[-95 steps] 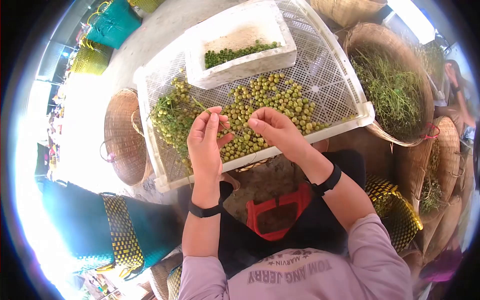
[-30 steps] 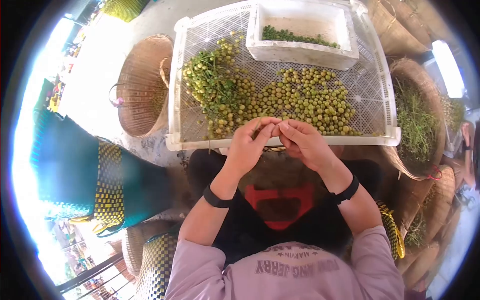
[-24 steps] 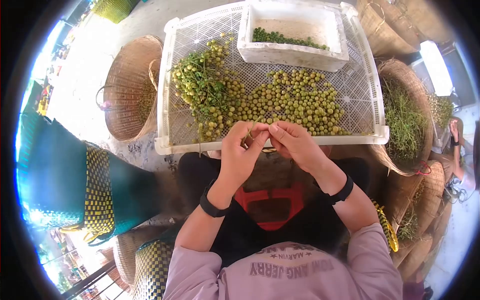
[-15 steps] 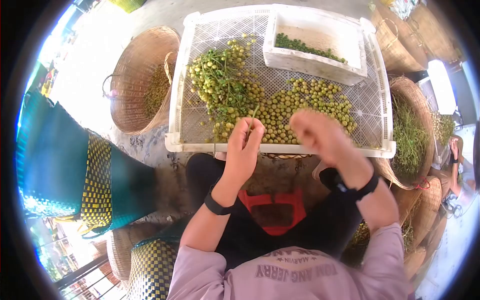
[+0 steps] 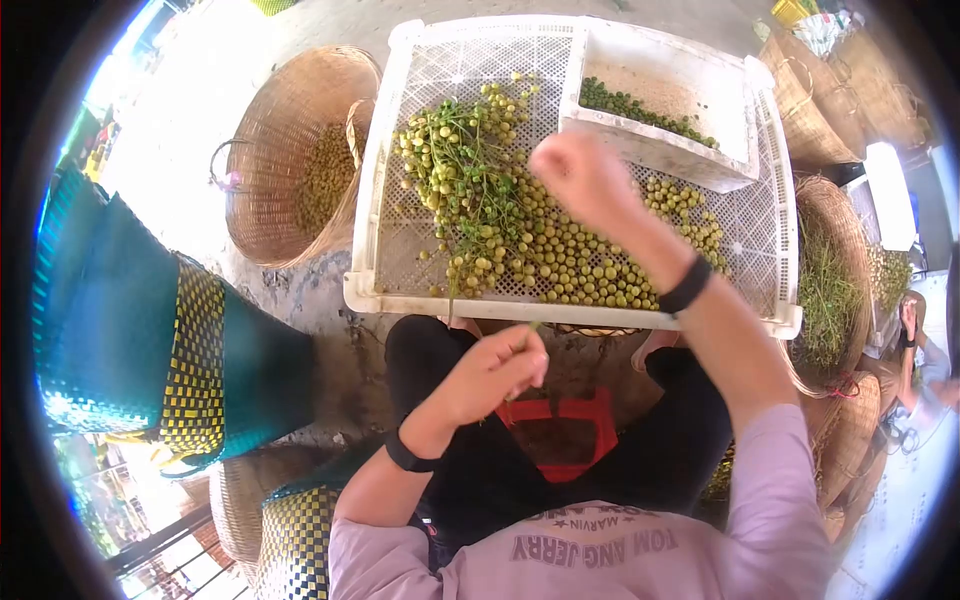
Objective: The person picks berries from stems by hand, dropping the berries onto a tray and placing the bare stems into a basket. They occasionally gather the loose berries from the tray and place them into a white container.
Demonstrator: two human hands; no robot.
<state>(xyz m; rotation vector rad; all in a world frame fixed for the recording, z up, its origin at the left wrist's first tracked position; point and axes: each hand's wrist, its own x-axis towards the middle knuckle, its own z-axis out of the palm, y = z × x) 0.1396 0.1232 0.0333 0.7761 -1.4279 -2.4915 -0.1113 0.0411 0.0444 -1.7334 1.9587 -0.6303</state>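
My left hand is below the near edge of the white plastic tray, closed, with a bit of green stem showing at the fingers. My right hand is raised over the tray beside the white box. It is slightly blurred, fingers curled in, and what they hold, if anything, is hidden. Bunches of round yellow-green fruit on stems lie at the tray's left. Loose round fruit spread to their right. Small dark green fruit sit inside the white box.
A wicker basket with loose fruit stands left of the tray. To the right, another basket holds green stems. A red plastic stool is between my legs, and a teal woven bag is at left. Another person's hand shows far right.
My left hand has come down from the tray's near edge toward my lap. My right hand has moved up and left across the tray, over the fruit. The view has shifted slightly.
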